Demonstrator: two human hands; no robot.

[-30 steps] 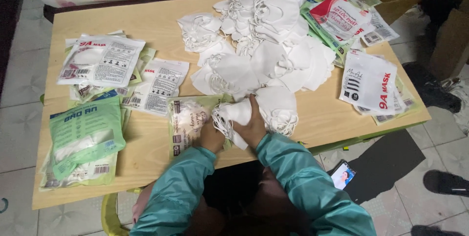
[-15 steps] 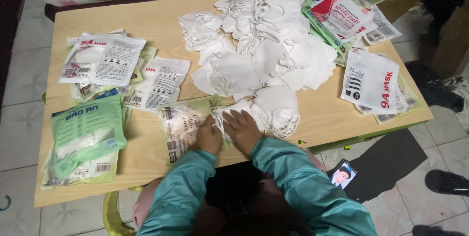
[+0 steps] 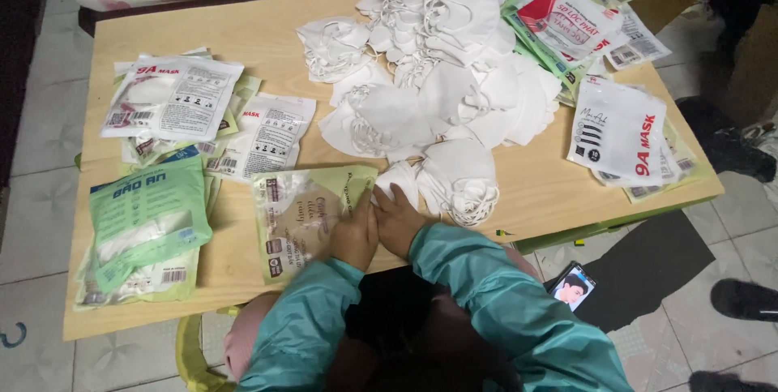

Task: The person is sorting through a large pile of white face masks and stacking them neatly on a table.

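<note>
Pressing my left hand [image 3: 354, 234] flat, fingers together, on a clear packet [image 3: 304, 215] at the table's [image 3: 259, 39] near edge. My right hand [image 3: 399, 218], fingers curled, grips a white mask [image 3: 399, 177] at the packet's mouth. Loose masks [image 3: 442, 92] heaped just beyond; green packets [image 3: 146, 222] lie well left.

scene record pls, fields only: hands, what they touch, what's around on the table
left hand: resting on a pale green mask pouch, pressing it to the table
right hand: on a folded white mask at the pouch mouth
pile: loose white masks in the table's middle
left of pouch: green packets, clear printed packets
right side: white packets with red print
surface: wooden table
floor: phone at lower right
</note>
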